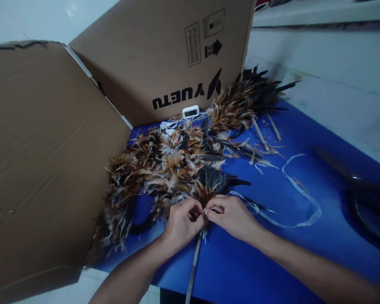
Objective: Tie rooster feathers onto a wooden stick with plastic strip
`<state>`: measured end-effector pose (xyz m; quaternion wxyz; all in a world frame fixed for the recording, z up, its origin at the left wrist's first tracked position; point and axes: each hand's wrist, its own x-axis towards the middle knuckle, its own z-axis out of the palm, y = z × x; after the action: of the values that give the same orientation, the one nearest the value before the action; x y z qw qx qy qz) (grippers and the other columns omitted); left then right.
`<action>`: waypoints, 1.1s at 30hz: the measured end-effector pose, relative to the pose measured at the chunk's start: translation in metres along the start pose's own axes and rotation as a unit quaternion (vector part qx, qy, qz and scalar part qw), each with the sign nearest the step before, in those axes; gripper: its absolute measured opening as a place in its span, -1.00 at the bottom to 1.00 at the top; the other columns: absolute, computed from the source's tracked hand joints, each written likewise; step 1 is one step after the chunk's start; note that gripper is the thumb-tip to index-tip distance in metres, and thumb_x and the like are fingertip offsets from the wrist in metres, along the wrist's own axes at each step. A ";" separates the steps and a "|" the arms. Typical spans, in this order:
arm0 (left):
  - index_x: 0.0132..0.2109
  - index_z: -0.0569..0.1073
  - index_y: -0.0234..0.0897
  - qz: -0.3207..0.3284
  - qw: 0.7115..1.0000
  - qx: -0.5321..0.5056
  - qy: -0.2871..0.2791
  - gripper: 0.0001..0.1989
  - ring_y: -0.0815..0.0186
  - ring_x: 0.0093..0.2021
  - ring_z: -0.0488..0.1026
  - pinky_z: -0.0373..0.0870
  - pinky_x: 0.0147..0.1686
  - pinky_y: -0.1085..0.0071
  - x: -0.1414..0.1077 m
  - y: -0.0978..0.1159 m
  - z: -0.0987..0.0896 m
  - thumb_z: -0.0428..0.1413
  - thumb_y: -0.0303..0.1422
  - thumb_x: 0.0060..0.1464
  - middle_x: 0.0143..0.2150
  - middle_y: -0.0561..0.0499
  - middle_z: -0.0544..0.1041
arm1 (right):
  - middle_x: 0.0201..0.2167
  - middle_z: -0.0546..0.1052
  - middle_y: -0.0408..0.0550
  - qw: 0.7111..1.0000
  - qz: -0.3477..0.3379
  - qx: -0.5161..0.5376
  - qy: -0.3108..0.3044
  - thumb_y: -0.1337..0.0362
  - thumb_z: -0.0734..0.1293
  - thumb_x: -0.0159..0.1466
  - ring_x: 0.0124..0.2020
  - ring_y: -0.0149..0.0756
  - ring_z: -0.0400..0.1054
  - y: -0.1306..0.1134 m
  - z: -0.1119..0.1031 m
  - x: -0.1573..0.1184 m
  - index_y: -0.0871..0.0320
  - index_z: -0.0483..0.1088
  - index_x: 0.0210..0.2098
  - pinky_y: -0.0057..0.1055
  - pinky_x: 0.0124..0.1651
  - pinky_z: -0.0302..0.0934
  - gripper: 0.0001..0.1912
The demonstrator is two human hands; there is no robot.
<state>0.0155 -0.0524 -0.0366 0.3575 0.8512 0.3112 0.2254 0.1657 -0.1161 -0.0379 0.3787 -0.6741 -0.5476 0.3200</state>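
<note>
Both my hands meet over the near end of a feather bundle, at the top of a thin stick point(194, 261). My left hand point(184, 219) has thumb and index finger pinched together; what lies between them is too small to tell. My right hand point(229, 213) is also closed in a pinch, its fingertips touching those of the left. Dark and brown feathers point(213, 179) fan out just beyond my fingers. A translucent ribbon point(307, 219) curls on the blue table point(256, 261), running toward my right hand.
A loose feather pile point(171, 164) spreads beyond my hands. Behind it stand cardboard panels point(129, 55) and a small white digital device point(190, 112). A feather bundle point(240, 101) lies at the back right, near short sticks point(260, 134). Large black scissors point(356, 179) are at the right.
</note>
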 end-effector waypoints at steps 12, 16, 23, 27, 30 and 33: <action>-0.19 0.44 -0.29 0.191 0.970 0.151 0.002 -0.83 0.42 -0.33 0.40 0.35 -0.30 0.51 -0.006 -0.009 0.001 -0.02 -0.50 0.11 -0.34 -0.01 0.47 | -0.70 0.26 -0.24 1.000 0.005 -0.002 0.008 0.33 0.23 0.01 -0.61 -0.45 0.08 0.008 0.001 0.002 0.15 0.45 -0.60 -0.48 -0.52 -0.07 -0.83; -0.17 0.44 -0.30 0.182 0.970 0.157 0.018 -0.83 0.41 -0.33 0.42 0.37 -0.29 0.50 -0.007 -0.008 0.003 -0.01 -0.49 0.11 -0.33 -0.02 0.49 | -0.71 0.24 -0.24 1.000 -0.005 -0.008 0.015 0.32 0.23 0.02 -0.62 -0.46 0.06 0.008 0.001 0.002 0.15 0.42 -0.63 -0.48 -0.53 -0.08 -0.83; -0.25 0.46 -0.32 0.153 0.977 0.144 0.017 -0.85 0.41 -0.36 0.42 0.38 -0.34 0.51 -0.008 -0.007 0.003 -0.01 -0.49 0.10 -0.35 -0.03 0.49 | -0.67 0.33 -0.21 0.999 -0.016 -0.023 0.021 0.33 0.22 0.03 -0.60 -0.46 0.11 0.004 0.001 0.000 0.15 0.41 -0.64 -0.48 -0.51 -0.06 -0.82; -0.27 0.46 -0.33 0.157 0.977 0.142 0.024 -0.86 0.41 -0.38 0.40 0.35 -0.36 0.52 -0.006 -0.007 0.004 -0.01 -0.49 0.10 -0.39 -0.02 0.48 | -0.64 0.37 -0.20 0.999 -0.019 -0.033 0.024 0.35 0.22 0.04 -0.60 -0.46 0.14 0.001 0.000 -0.002 0.14 0.42 -0.63 -0.49 -0.51 -0.05 -0.81; -0.29 0.45 -0.33 0.160 0.976 0.150 0.015 -0.85 0.42 -0.39 0.39 0.33 -0.37 0.53 -0.005 -0.009 0.004 -0.02 -0.49 0.10 -0.40 -0.02 0.47 | -0.63 0.36 -0.20 0.999 -0.018 -0.035 0.020 0.35 0.22 0.04 -0.60 -0.46 0.15 0.001 0.000 -0.003 0.14 0.42 -0.62 -0.49 -0.51 -0.04 -0.81; -0.31 0.44 -0.32 0.161 0.971 0.174 0.011 -0.86 0.41 -0.40 0.37 0.30 -0.37 0.51 -0.002 -0.010 0.004 -0.02 -0.48 0.09 -0.42 -0.01 0.44 | -0.63 0.36 -0.20 0.999 -0.019 -0.032 0.017 0.35 0.22 0.04 -0.60 -0.45 0.15 0.001 0.000 -0.003 0.14 0.43 -0.60 -0.49 -0.49 -0.02 -0.82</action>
<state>0.0127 -0.0503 -0.0472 0.1594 0.9369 0.2081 0.2313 0.1661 -0.1190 -0.0389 0.3728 -0.6804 -0.5636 0.2834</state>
